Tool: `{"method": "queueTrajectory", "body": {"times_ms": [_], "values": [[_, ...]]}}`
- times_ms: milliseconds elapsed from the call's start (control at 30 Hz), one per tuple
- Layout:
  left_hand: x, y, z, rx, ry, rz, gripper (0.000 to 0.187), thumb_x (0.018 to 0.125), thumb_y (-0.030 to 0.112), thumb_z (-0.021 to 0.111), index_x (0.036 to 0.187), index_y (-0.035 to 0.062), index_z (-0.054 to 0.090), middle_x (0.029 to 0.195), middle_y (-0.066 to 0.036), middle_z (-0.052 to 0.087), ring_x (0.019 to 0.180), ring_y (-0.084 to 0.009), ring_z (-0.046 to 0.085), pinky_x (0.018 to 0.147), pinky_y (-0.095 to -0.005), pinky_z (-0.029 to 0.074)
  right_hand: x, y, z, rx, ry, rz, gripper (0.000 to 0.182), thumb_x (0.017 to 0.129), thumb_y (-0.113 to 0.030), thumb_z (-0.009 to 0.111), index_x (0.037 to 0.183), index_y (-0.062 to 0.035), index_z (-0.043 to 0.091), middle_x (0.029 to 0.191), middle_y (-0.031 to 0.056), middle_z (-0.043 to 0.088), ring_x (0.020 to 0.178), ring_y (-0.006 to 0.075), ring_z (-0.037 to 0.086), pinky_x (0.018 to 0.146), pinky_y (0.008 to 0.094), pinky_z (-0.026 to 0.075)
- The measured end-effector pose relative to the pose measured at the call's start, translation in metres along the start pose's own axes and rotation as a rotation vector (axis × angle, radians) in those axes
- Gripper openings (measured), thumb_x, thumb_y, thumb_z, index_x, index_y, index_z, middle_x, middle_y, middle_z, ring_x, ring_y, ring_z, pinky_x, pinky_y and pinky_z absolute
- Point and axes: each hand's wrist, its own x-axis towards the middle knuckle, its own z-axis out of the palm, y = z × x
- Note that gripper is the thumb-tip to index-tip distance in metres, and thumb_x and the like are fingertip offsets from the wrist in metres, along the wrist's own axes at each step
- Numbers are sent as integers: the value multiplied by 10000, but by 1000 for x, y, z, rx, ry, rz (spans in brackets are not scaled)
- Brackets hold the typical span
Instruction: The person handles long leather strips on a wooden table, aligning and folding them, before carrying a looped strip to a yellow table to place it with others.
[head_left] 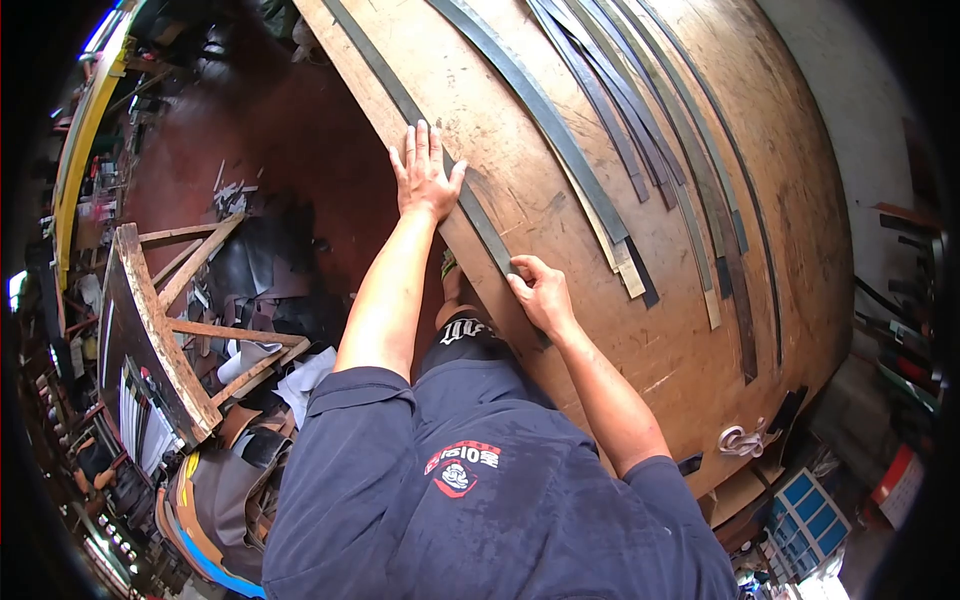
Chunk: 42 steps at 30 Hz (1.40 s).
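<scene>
A long dark leather strip (480, 218) lies along the near left edge of the wooden table (560, 320). My left hand (425, 182) rests flat across it, fingers stretched out and pressing it to the wood. Lower down, my right hand (542, 296) has its fingers curled, with thumb and forefinger at the strip's edge near its lower part. A wider dark leather strip (550, 110) lies to the right of my hands, with a pale strip (628, 270) partly under its end.
Several more narrow strips (690, 130) fan out over the table's far right side. A white roll (740, 440) sits near the table's lower right corner. Left of the table stand a wooden frame (165, 310) and leather scraps (260, 270) on the reddish floor.
</scene>
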Motion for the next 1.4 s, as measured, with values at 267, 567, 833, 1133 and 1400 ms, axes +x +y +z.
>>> {"method": "queueTrajectory", "body": {"times_ms": [267,567,833,1133,1400], "values": [[-2,0,-1,20,0,11,777,943,546,410,1516,57,221,1610,-140,47,1489,-294,14,1163,-581,12,-3,-4,2,-7,47,31,272,814,-131,695,1068,-39,665,773,143,672,690,226,646,684,333,519],[-90,7,-31,-218,-442,1116,802,879,580,485,1469,54,344,1566,-124,256,1471,-286,178,1168,-560,69,-7,-13,10,81,140,52,285,826,-158,677,1095,-65,669,863,177,700,810,272,692,766,354,534],[27,-78,-36,49,-304,967,739,902,463,525,1488,68,308,1585,-130,198,1480,-302,124,1172,-548,63,-29,-23,18,94,274,237,368,818,-147,705,1155,-28,617,1011,185,691,946,251,670,858,346,514],[-28,-10,-47,-386,-167,1063,496,767,158,696,1230,35,569,1209,-114,552,1158,-283,507,1034,-489,317,-51,-23,26,2,397,193,362,783,-94,695,1129,-27,616,1016,170,629,917,323,638,832,394,514],[-51,26,-42,-524,-241,1162,364,721,146,732,1071,92,649,1025,-48,605,1005,-249,555,900,-435,371,-52,-9,38,11,494,163,262,784,-87,694,1036,-23,667,955,144,614,840,309,629,783,383,517]]}}
